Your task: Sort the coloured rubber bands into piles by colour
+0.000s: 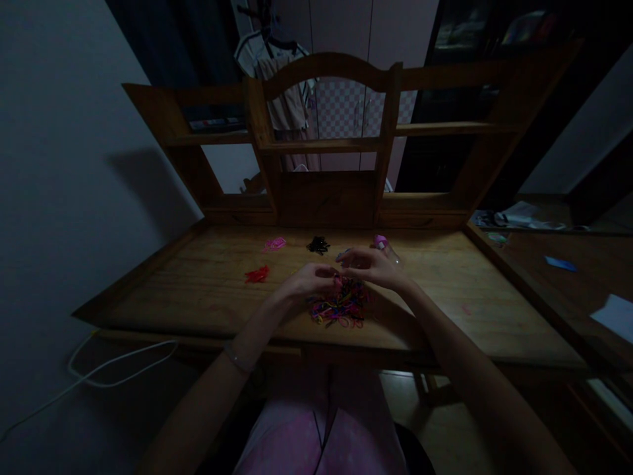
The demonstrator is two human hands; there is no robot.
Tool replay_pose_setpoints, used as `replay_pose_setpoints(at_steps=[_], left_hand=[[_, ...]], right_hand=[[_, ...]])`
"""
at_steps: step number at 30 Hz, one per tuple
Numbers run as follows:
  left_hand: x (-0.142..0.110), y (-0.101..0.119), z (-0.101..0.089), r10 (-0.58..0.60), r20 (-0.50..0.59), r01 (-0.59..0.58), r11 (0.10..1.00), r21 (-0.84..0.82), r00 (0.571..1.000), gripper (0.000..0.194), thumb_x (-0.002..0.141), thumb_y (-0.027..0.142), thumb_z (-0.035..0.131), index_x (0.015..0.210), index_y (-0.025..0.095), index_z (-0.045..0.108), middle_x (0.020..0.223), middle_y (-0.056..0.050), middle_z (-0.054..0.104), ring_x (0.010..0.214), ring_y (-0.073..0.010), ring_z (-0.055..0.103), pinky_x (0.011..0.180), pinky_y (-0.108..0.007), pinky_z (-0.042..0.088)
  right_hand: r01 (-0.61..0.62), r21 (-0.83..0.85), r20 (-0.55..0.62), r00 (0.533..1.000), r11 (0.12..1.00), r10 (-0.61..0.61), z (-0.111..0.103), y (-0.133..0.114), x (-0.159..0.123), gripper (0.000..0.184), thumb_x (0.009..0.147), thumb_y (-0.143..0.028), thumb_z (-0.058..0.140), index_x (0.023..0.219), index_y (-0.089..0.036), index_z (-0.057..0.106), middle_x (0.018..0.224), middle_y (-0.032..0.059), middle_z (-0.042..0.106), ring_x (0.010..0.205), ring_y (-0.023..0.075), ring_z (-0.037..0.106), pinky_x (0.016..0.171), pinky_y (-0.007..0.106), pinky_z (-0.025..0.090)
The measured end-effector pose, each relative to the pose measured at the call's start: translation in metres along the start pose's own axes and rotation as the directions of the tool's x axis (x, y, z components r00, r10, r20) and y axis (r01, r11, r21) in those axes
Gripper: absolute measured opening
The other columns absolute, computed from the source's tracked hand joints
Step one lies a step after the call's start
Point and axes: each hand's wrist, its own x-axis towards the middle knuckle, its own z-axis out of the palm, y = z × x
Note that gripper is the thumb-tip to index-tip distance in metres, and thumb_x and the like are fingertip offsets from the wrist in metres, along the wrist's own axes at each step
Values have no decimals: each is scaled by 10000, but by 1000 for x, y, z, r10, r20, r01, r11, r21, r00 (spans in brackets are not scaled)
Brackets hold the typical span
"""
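Note:
A mixed heap of small colourful hair ties (341,307) lies near the desk's front edge. Over its back side, my left hand (312,280) has its fingers pinched together; a pinkish bit shows by the tips, too small to make out. My right hand (372,266) curls in from the right, fingertips drawn together close to the left ones, and what they pinch is hidden. Sorted by colour, a red pile (257,274), a pink pile (275,244) and a black pile (318,245) lie beyond my left hand. A greyish-blue pile (343,254) is partly covered by my right hand.
Behind my right hand lies a clear container with a pink top (380,242). A wooden shelf unit (326,145) rises at the desk's back. A white cable (123,349) hangs at the left front. On the right surface are a blue card (560,263) and white paper (616,316).

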Motion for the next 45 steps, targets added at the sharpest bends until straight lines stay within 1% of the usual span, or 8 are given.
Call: replay_pose_setpoints(at_steps=[5,17,22,29,37,39,43,45], left_hand=[[2,7,6,40,-64,-35,997,71,997,276,684,210,746,926,90,685,785,-59,675,662,-127,613,606,-232,479],[-4,14,14,114,-103,-98,984,147,988,294,693,120,698,978,104,629,835,-68,681,703,-137,651,643,-251,514],[-1,11,10,90,-101,-78,990,114,991,293,662,108,725,938,118,625,827,-56,684,708,-140,658,644,-248,514],[-5,11,12,86,-81,-78,992,94,993,269,689,97,692,947,103,617,784,-51,679,668,-135,659,614,-233,509],[-5,2,3,78,-93,-67,990,120,993,273,706,142,701,964,104,623,769,-60,680,673,-142,662,622,-246,519],[-5,-2,-1,86,-104,-74,990,117,991,270,701,139,699,962,104,641,780,-63,681,684,-142,663,630,-246,520],[-9,-7,-5,98,-103,-92,994,60,990,298,678,130,713,972,100,668,807,-69,691,714,-145,664,670,-253,523],[-10,-8,-5,90,-91,-87,995,40,992,287,684,146,713,965,102,680,811,-74,698,717,-147,663,679,-258,519]], right_hand=[[15,26,66,998,1000,-17,3,8,1,328,743,-356,747,1019,-187,693,921,49,690,775,139,617,671,251,487],[4,38,118,993,999,-9,-2,7,0,226,813,-326,664,969,-168,711,856,44,682,730,130,601,655,253,478],[69,38,170,983,997,-74,-2,5,0,198,822,-313,665,974,-200,722,988,60,677,881,166,616,798,312,488],[52,86,128,990,995,-63,1,8,2,211,831,-355,659,923,-179,730,935,68,698,870,177,639,802,321,493],[-95,229,-48,993,969,109,-4,16,12,258,767,-371,716,928,-169,718,857,52,700,714,127,628,667,262,506],[-144,252,-11,988,957,152,-6,18,17,275,750,-380,726,915,-161,708,798,44,698,667,122,625,638,259,512],[-244,236,223,956,940,192,-10,16,25,301,747,-386,723,916,-141,679,789,58,717,656,141,664,623,268,534],[-231,175,235,954,957,187,-9,14,34,274,767,-369,702,916,-141,680,809,67,725,665,150,679,611,261,535]])
